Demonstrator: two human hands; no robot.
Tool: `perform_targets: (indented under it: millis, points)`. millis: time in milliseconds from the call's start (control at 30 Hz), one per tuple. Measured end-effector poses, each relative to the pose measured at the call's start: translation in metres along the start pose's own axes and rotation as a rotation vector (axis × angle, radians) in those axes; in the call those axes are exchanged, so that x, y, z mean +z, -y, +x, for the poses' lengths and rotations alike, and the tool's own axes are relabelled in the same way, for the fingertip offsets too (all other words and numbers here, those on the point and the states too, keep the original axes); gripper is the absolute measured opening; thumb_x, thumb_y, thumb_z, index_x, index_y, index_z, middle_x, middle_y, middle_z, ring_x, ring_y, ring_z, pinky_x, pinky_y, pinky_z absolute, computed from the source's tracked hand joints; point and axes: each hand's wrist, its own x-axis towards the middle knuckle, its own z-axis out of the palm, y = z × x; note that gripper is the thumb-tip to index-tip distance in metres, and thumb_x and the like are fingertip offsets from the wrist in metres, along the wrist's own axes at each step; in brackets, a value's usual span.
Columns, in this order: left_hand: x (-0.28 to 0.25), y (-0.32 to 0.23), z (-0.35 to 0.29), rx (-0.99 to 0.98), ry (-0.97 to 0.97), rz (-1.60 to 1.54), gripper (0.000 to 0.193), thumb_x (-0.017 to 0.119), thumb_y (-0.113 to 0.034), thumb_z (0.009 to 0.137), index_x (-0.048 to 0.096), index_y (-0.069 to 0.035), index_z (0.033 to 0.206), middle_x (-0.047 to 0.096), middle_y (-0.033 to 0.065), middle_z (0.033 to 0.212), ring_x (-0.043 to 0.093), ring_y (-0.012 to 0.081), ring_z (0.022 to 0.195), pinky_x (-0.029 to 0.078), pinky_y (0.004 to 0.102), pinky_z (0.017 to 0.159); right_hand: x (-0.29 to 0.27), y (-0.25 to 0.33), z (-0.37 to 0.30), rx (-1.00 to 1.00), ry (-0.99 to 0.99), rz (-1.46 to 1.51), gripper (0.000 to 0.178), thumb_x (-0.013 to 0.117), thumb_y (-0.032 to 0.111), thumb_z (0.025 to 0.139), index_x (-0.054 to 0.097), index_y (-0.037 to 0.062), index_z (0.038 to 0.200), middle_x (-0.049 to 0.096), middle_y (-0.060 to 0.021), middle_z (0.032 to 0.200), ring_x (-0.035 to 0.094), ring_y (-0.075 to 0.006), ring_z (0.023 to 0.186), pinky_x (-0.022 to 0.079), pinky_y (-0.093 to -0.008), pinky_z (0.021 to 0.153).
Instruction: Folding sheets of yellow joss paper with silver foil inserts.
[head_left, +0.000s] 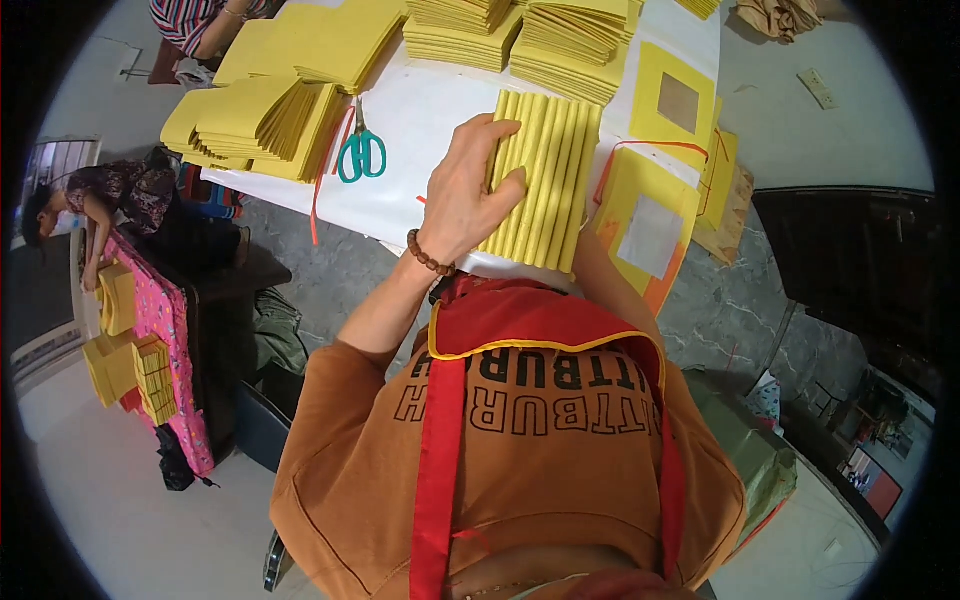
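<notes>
Above the near edge of a white desk (425, 95), close to the wearer's chest, the left hand (465, 185) grasps a yellow bundle (545, 180). Its fingers (504, 130) wrap the bundle's left side, thumb below them on the front — probably to keep the rows pressed together. The right forearm (610, 272) passes behind it; that hand is hidden, so its grip cannot be told, though it may support the back. Yellow stacks (575, 45) sit across the far side, perhaps leaving working space, with teal-handled scissors (361, 145) within reach. The bundle looks ridged — slim, rounded rows side by side, nearly upright, faintly glossy.
</notes>
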Motion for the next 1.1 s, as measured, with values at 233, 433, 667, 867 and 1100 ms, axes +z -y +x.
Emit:
perform_targets:
  millis: [233,433,667,867,1100]
  points:
    - [0.005,0.019,-0.002,-0.26,0.081,-0.606,0.085,0.064,-0.017,0.079,0.006,-0.001,0.139,0.038,0.0216,0.132,0.047,0.0292,0.115,0.04,0.0355,0.095,0.025,0.02,-0.019,-0.003,0.117,-0.376,0.066,0.066,0.032,0.077,0.041,0.002,0.13,0.054,-0.0148,0.123,0.056,-0.0275,0.108,0.047,-0.0418,0.093]
    - [0.018,0.067,-0.018,-0.503,0.062,-0.809,0.108,0.07,-0.02,0.079,-0.018,-0.002,0.14,0.03,0.0261,0.135,0.041,0.0271,0.121,0.037,0.0341,0.098,0.095,0.018,-0.009,0.08,-0.168,-0.861,0.06,0.07,0.021,0.074,0.044,0.002,0.124,0.058,-0.0105,0.111,0.06,-0.0209,0.099,0.051,-0.0354,0.084]
    - [0.032,0.14,0.003,-0.643,-0.337,-1.396,0.055,0.057,-0.013,0.081,0.03,-0.001,0.127,0.051,0.016,0.111,0.056,0.0282,0.1,0.052,0.0417,0.081,0.109,0.037,0.046,0.131,-0.254,-0.873,0.074,0.061,0.048,0.079,0.037,0.0015,0.131,0.056,-0.014,0.116,0.054,-0.0235,0.108,0.041,-0.0382,0.093]
    - [0.039,0.184,0.059,-0.567,-0.826,-1.384,0.045,0.054,-0.015,0.083,0.035,-0.002,0.122,0.05,0.0127,0.115,0.055,0.0266,0.101,0.049,0.041,0.085,0.091,0.021,0.055,-0.038,-0.467,-0.815,0.097,0.052,0.062,0.079,0.005,0.0078,0.144,0.029,-0.019,0.142,0.037,-0.0332,0.126,0.03,-0.0531,0.099]
    - [0.052,0.174,0.091,-0.606,-1.104,-1.248,0.074,0.058,-0.009,0.078,0.012,-0.007,0.136,0.04,0.0131,0.129,0.048,0.0285,0.109,0.045,0.0437,0.089,0.062,0.003,0.058,-0.045,-0.384,-0.793,0.082,0.058,0.05,0.082,0.019,0.0085,0.14,0.037,-0.0184,0.135,0.043,-0.0306,0.12,0.038,-0.0461,0.092]
